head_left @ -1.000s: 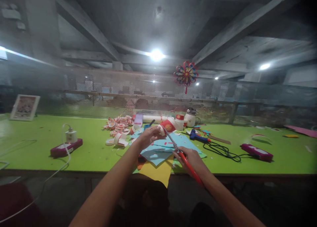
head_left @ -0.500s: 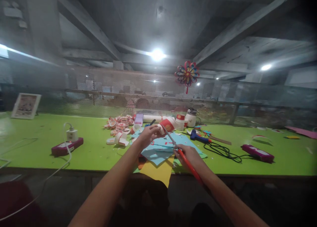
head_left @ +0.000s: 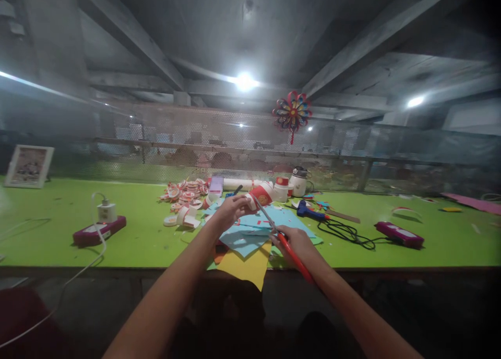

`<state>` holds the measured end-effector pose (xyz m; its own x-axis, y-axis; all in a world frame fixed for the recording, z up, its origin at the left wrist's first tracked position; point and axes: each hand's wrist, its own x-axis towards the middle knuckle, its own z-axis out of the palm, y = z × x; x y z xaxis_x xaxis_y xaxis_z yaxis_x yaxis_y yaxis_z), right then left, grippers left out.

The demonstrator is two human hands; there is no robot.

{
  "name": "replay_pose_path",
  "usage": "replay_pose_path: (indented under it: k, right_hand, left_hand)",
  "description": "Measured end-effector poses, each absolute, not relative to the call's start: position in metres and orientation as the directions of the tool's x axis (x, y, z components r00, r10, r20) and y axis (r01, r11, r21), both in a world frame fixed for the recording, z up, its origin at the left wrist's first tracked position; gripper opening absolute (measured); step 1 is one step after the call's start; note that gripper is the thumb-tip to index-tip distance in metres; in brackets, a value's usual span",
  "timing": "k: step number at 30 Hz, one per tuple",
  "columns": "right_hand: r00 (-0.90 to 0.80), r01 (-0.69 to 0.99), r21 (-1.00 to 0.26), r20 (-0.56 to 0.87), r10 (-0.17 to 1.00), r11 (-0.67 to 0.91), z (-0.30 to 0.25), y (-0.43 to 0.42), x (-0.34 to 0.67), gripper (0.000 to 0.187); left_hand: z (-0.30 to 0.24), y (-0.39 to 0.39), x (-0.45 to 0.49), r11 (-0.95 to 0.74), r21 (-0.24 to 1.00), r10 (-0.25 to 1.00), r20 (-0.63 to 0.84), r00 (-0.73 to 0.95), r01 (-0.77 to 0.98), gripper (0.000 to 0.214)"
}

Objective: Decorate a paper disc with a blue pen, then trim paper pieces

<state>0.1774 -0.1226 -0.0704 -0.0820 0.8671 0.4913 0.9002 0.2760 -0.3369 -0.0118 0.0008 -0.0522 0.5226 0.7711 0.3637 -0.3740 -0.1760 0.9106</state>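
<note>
My left hand is closed around a red and white paper cup, held on its side above the table. My right hand grips long scissors with red handles. Their blades point up and left and meet the cup's rim. Under both hands lie sheets of blue paper and a yellow sheet that hangs over the front edge of the green table.
A heap of cut cup rings and strips lies left of the cup. A blue glue gun with a black cord sits to the right. Two maroon power strips, a white jar and a mesh fence stand around. A paper pinwheel hangs above.
The view has shifted slightly, so the hands sit a little higher and left in frame. The hands, cup and scissors keep the same pose.
</note>
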Motion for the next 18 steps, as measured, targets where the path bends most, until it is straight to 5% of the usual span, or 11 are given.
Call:
replay_pose_path:
  k: [10, 18]
  right_hand:
    - [-0.083, 0.881, -0.370, 0.495, 0.865, 0.296, -0.065, -0.121, 0.175, 0.032]
    - [-0.111, 0.880, -0.353, 0.495, 0.862, 0.317, -0.067, -0.124, 0.177, 0.032]
  left_hand:
    - [-0.047, -0.009, -0.013, -0.239, 0.890, 0.759, 0.421, 0.497, -0.388, 0.020]
    - [-0.046, -0.011, -0.010, -0.250, 0.865, 0.773, 0.449, 0.448, -0.435, 0.042]
